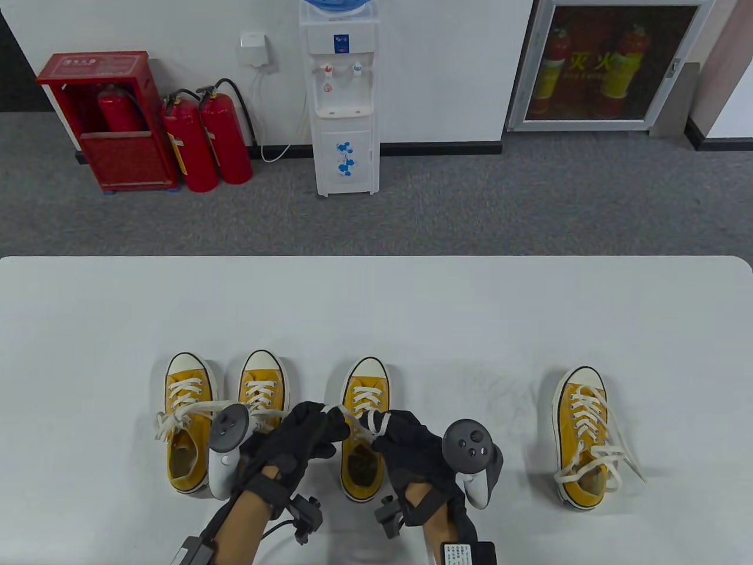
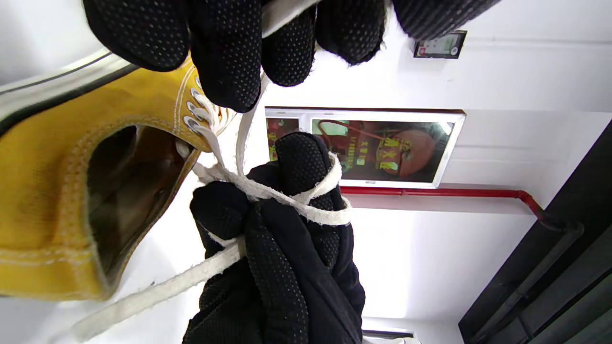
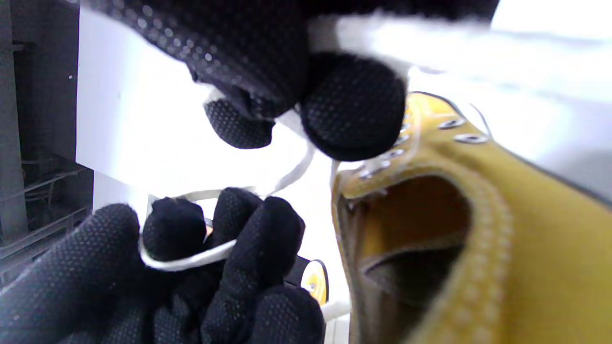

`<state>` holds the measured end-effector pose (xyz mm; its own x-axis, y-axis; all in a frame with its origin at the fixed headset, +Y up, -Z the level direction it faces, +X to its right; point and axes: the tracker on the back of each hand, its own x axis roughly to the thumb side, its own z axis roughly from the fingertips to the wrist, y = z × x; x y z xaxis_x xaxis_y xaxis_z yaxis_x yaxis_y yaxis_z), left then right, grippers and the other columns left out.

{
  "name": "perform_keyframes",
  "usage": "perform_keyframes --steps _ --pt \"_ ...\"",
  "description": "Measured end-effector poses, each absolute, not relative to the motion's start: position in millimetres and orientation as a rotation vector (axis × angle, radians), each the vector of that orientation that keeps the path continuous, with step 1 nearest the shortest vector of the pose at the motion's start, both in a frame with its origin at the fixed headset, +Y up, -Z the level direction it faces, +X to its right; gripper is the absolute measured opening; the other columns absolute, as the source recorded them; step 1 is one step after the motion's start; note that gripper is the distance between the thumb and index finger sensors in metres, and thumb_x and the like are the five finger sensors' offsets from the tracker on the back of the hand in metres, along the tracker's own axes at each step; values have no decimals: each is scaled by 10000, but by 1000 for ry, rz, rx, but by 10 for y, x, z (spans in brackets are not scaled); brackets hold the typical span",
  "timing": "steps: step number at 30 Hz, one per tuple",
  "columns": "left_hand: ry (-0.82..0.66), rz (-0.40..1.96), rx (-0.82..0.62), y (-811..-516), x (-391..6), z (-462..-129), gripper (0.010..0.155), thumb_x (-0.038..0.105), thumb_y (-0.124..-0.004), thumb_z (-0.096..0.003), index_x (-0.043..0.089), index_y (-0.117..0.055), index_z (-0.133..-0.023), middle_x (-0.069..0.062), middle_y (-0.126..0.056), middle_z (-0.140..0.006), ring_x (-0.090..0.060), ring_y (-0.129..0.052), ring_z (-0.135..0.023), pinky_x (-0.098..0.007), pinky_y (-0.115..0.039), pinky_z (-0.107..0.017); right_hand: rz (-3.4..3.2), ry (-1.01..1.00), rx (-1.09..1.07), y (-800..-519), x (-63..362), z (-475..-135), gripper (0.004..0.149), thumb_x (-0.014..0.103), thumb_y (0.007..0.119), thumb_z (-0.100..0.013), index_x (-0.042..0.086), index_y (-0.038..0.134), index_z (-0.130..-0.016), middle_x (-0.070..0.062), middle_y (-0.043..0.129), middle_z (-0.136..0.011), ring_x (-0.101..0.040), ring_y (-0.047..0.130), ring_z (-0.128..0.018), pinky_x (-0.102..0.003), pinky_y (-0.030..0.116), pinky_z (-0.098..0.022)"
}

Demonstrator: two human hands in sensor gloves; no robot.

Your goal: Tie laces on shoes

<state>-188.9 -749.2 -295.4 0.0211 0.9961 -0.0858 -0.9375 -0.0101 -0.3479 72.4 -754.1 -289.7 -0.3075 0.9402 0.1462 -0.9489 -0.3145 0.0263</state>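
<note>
Table: white table [image 1: 376, 306] carrying 4 yellow canvas shoes in a row, toes pointing away from the person.
Worked shoe: third shoe from the left [image 1: 363, 406], between the 2 hands; its opening appears in both wrist views [image 2: 52, 191] [image 3: 478, 229].
Lace: white lace [image 1: 360, 421] of this shoe is lifted above the tongue and runs between the hands; not yet a finished bow.
Left hand: left hand [image 1: 303, 435] in a black glove sits just left of the worked shoe, fingers [image 2: 224, 52] closed together and pinching a strand of the lace.
Right hand: right hand [image 1: 412, 441] sits just right of the same shoe; the lace is looped around 1 raised finger [image 2: 306, 162] and a second strand is clamped under the curled fingers.
Trackers: grey tracker [image 1: 226, 438] on the left hand, another [image 1: 473, 456] on the right.
Other shoes: 2 shoes [image 1: 188, 424] [image 1: 263, 385] at left, side by side; the leftmost has loose laces spread sideways. The fourth shoe [image 1: 582, 435] lies well apart at right, laces loose.
Background: water dispenser [image 1: 344, 100], 2 red fire extinguishers [image 1: 209, 141] beside a red cabinet [image 1: 109, 118].
</note>
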Motion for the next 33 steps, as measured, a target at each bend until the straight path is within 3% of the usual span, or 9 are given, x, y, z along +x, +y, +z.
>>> perform_keyframes --steps 9,19,24,30,33 --pt "-208 1511 -316 -7506 -1896 -2958 514 502 -631 -543 210 -622 -967 -131 -611 -1116 -404 -844 -927 -639 -673 -654 1940 -94 137 -7469 676 -2850 382 215 880 -418 221 952 -793 -3 905 -823 -261 859 -708 -680 369 -673" --pt "-204 1399 -224 -7423 -1885 -2915 572 515 -636 -538 206 -594 -1018 -140 -591 -1129 -393 -857 -911 -630 -684 -646 2012 -166 100 -7395 725 -2818 389 270 899 -413 247 956 -797 3 965 -780 -292 790 -783 -628 388 -669" --pt "-197 1350 -161 -7371 -1897 -2891 572 518 -640 -536 205 -607 -1014 -141 -599 -1125 -394 -860 -909 -632 -684 -645 2007 -108 104 -7404 770 -2837 417 292 895 -418 217 927 -827 -21 986 -745 -290 856 -703 -606 495 -642" --pt "-174 1281 -89 -7330 -1911 -2865 591 517 -644 -534 198 -582 -1027 -150 -562 -1137 -413 -814 -943 -651 -649 -662 1933 -18 112 -7430 818 -2866 460 335 894 -423 145 900 -843 -48 1022 -645 -188 968 -360 -534 699 -518" --pt "-169 1250 -64 -7323 -1924 -2861 594 518 -646 -532 198 -580 -1029 -153 -550 -1140 -419 -800 -954 -655 -641 -665 1891 46 123 -7449 824 -2876 508 374 915 -414 130 883 -858 -44 1010 -638 -193 966 -371 -537 693 -526"
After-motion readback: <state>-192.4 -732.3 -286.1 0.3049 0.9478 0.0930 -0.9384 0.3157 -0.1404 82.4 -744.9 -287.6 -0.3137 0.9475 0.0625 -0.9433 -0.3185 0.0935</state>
